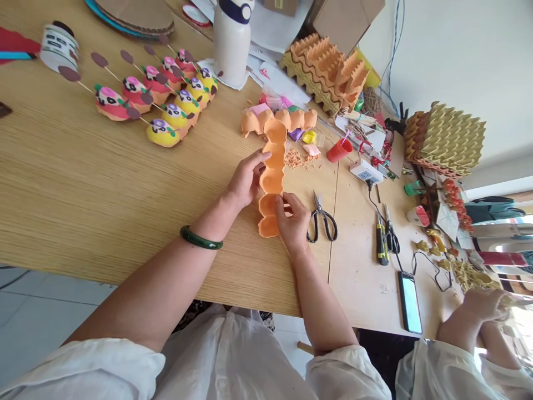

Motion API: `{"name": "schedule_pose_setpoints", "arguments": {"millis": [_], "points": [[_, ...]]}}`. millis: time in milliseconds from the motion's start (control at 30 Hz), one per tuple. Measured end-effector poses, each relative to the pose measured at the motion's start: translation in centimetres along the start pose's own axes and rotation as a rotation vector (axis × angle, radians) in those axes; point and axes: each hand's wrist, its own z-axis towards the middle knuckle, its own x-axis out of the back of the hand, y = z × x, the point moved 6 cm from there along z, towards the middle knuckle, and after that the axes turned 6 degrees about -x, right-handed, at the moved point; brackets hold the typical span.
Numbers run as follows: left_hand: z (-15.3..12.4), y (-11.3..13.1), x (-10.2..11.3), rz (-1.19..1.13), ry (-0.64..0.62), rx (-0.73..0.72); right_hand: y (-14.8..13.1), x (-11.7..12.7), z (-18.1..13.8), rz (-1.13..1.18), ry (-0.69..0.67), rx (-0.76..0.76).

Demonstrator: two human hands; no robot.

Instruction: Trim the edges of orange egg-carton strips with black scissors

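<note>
An orange strip of egg-carton cups (272, 161) lies lengthwise on the wooden table (83, 183). My left hand (245, 180) grips the strip's left side near its middle, fingers curled over the rim. My right hand (292, 222) pinches the strip near its lower end, thumb and fingers on the cup's edge. A green bangle (200, 239) circles my left wrist. Black-handled scissors (320, 219) rest just right of my right hand.
Painted pink and yellow carton figures on sticks (166, 97) line the upper left. A white bottle (231, 41), more orange cups (287, 118), a red cup (339, 150), stacked egg trays (447, 139), tools (385, 236) and a phone (409, 303) lie around. Another person's hands (483, 311) work at the right.
</note>
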Motion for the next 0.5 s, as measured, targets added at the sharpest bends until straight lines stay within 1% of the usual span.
{"name": "schedule_pose_setpoints", "arguments": {"millis": [267,500], "points": [[-0.75,0.31,-0.61,0.006,0.007,0.065,-0.73,0.02,-0.12,-0.019,-0.020,0.069],[-0.63,0.20,-0.43,0.001,-0.002,0.054,-0.83,0.11,-0.23,-0.027,-0.028,0.096]]}}
